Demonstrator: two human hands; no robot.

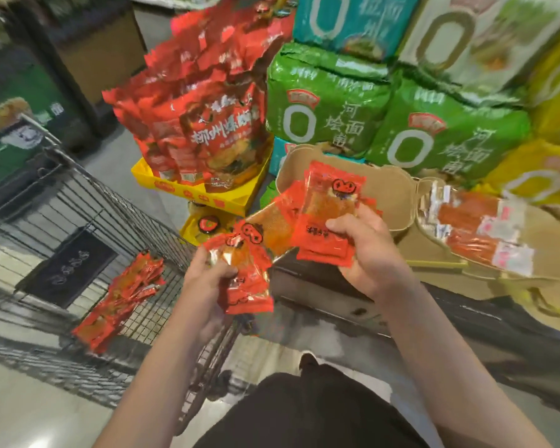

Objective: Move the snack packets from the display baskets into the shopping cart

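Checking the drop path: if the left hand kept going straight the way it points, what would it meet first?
Probably the shopping cart rim: the left hand, gripping red snack packets, points up-left toward it. Depth is unclear.

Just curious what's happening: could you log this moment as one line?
left hand: holds red snack packets | right hand: holds more packets | shopping cart: some packets inside
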